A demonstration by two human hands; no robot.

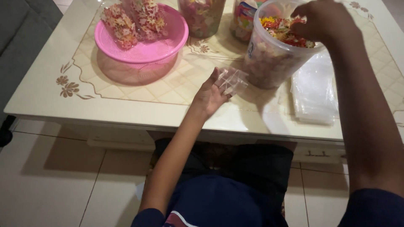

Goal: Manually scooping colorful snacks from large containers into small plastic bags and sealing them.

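Cream glossy surface (126, 107) with a brown floral border, carrying everything. Largest on it: a pink round plastic basket (168, 46), well to the far left of the left hand's fingers, holding filled clear packets of red-and-yellow flower-shaped crackers (132, 19). Next, a tall clear plastic tub (269, 63) heaped with the same colourful crackers, just beyond and to the right of the left fingers. Behind it, two more clear jars (202, 17) of snacks, partly cut off by the frame edge. To the right of the tub, a flat stack of empty clear plastic bags (313, 90).

Right hand (322, 21) dipped into the tub's mouth, fingers curled together over the crackers; whether any are actually pinched, impossible to tell. Left hand (210, 94) resting low near the surface's front edge, fingers loosely closed on a small clear plastic bag (231, 80), which sticks out past the fingertips toward the tub's base.

Judged step: scooping crackers for filling the small bag, bag apparently empty. Next move likely calling for a lifted pinch carried down to the left fingers, with the bag's mouth held open and tilted upward to avoid spills.
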